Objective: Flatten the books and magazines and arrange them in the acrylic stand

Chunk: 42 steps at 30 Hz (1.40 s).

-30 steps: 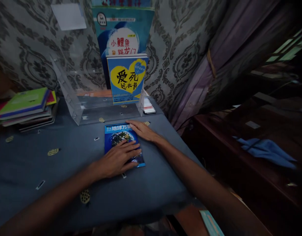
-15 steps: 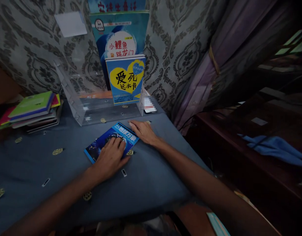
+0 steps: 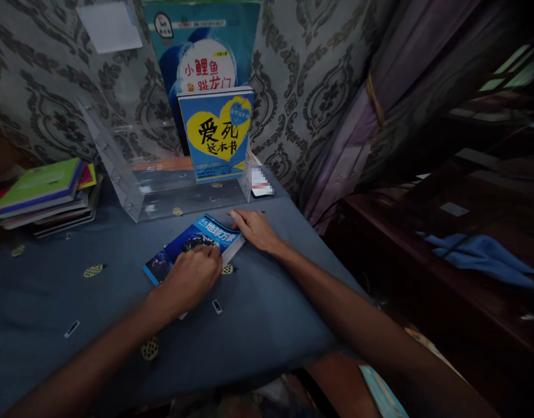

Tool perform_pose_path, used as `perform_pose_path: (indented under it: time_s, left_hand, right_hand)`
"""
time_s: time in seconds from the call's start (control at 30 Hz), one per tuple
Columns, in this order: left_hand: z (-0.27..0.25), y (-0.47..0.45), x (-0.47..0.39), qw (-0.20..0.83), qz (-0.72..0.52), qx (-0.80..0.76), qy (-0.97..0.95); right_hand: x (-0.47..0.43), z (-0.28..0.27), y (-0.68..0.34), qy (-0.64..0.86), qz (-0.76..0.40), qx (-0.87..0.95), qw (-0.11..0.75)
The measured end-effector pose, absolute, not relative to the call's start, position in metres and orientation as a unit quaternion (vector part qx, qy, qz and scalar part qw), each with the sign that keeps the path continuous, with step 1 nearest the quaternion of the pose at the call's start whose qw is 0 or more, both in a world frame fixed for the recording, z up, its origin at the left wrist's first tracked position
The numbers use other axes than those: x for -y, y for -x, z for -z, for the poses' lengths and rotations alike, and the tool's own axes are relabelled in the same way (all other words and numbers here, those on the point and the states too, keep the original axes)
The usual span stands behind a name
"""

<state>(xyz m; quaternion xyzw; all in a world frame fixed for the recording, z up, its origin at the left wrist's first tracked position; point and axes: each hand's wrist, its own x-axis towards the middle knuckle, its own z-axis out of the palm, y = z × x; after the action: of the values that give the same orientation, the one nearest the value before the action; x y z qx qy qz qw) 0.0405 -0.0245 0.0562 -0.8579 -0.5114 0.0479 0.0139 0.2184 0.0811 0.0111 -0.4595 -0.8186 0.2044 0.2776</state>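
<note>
A blue paperback book (image 3: 171,248) with a picture of the Earth on its cover lies at a slant on the cloth. My left hand (image 3: 196,270) grips it across the near edge, fingers bent over the cover and the thumb side hidden low at the edge. White page edges show along the book's right side, which looks slightly raised. My right hand (image 3: 256,231) rests beside the book's upper right corner, its fingers stretched toward the left; it holds nothing that I can see. Behind them, a blue book with a yellow heart (image 3: 219,136) stands upright in a clear plastic rack (image 3: 134,200).
A taller teal book (image 3: 201,35) stands behind the heart book. Stacked books (image 3: 44,194) lie at the left on the dark blue tablecloth (image 3: 119,313). A white card (image 3: 262,183) is right of the rack. Beyond the table's right edge lies a blue cloth (image 3: 480,255) on dark furniture.
My left hand has gone from lying spread on the cover to bending its fingers around the book's edge. The book's right side now shows its pages. The camera view has shifted slightly.
</note>
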Motion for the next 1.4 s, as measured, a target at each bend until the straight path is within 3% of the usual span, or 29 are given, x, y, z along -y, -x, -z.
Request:
perform_pose_path:
  time_s: [0.33,0.6,0.83,1.07,1.4]
  left_hand:
    - [-0.046,-0.039,0.029,0.049,-0.012,0.505,0.862]
    - [-0.031,0.031,0.012,0.055,0.022,0.563,0.825]
    - [-0.045,0.043,0.043,0.040,-0.002,0.575,0.817]
    - [-0.035,0.032,0.080,0.018,0.038,0.434,0.900]
    - [-0.022,0.027,0.084,0.124,0.042,0.337,0.932]
  right_hand:
    - [-0.076,-0.016,-0.216,0.475,-0.164,0.834,0.228]
    - [-0.040,-0.016,-0.216,0.469,-0.065,0.847,0.243]
    - [-0.030,-0.004,-0.217,0.417,-0.165,0.861,0.240]
    - [-0.039,0.012,-0.212,0.379,-0.141,0.876,0.262]
    - [-0.015,0.007,-0.212,0.343,-0.214,0.869,0.283]
